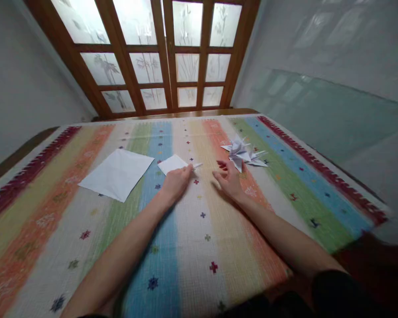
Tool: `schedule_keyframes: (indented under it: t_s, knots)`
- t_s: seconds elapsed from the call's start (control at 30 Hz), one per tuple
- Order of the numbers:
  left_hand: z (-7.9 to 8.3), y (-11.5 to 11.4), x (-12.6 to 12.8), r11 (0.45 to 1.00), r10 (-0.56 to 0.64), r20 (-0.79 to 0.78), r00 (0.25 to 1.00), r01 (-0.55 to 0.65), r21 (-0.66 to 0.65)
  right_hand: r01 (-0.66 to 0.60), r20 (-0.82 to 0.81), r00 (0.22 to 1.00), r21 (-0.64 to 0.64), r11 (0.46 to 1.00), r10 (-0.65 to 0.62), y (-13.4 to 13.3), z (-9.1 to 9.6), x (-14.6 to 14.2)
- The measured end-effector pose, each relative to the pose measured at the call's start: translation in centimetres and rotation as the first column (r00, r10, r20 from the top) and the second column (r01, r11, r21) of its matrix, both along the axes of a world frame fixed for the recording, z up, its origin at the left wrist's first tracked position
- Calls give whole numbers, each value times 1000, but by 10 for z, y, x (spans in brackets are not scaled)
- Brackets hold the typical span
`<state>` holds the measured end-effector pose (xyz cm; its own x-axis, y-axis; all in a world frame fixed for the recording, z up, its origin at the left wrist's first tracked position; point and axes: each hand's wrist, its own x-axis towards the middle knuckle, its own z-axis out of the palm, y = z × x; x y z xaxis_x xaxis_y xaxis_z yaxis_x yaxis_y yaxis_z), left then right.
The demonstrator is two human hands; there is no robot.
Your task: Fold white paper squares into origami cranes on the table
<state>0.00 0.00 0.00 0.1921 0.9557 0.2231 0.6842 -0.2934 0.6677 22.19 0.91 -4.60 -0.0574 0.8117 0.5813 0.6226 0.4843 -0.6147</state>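
Cluster of folded paper cranes [241, 153] on the right of the cloth-covered desk [192, 229]: these look done. Part-folded white paper [172, 164] mid-desk, left hand [179, 179] pinching it between fingers, narrow tip poking out; reads as midway, shaping left. Flat square paper [117, 174] at left, apparently not started. Right hand [230, 177] near the cranes, fingers loosely curled, thumb apart, holding nothing.
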Motion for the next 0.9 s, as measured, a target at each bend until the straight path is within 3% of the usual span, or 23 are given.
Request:
schedule_keyframes:
  t_s: [0.03, 0.1, 0.17, 0.23, 0.3, 0.37, 0.47, 0.53, 0.63, 0.7, 0.8, 0.9]
  knots:
    - [3, 2, 1, 997, 82, 151, 985, -80, -19, -82, 45, 996, 28, 996, 80, -3, 1, -2]
    - [9, 4, 3, 977, 210, 426, 880, -181, -109, -204, 149, 970, 83, 975, 190, -8, 1, -5]
    - [14, 4, 6, 952, 302, 670, 678, -172, -255, -275, 273, 934, 138, 951, 230, -13, 1, -8]
    - [16, -1, 8, 924, 368, 812, 454, -78, -375, -291, 391, 900, 209, 934, 193, -17, -1, -9]
    - [16, -7, 9, 895, 425, 854, 301, -1, -445, -324, 472, 866, 281, 903, 163, -20, -1, -9]
    - [14, -12, 8, 873, 473, 857, 203, 26, -488, -412, 541, 815, 292, 863, 206, -23, 2, -9]
    - [11, -15, 2, 832, 547, 830, 110, 32, -553, -508, 612, 734, 208, 836, 294, -26, 7, -12]
    - [9, -14, -2, 804, 588, 805, 80, 55, -593, -516, 612, 725, 178, 838, 316, -27, 10, -14]
    - [5, -13, -6, 787, 608, 789, 86, 65, -613, -517, 545, 764, 199, 832, 345, -26, 11, -16]
    - [1, -14, -7, 778, 614, 770, 175, 26, -627, -503, 471, 802, 198, 841, 368, -24, 10, -15]
    - [-7, -17, -9, 767, 587, 665, 462, -54, -639, -560, 432, 764, 78, 825, 479, -21, 9, -13]
    - [-8, -22, -16, 818, 407, 388, 827, -141, -558, -641, 470, 651, -80, 764, 596, -20, 7, -12]
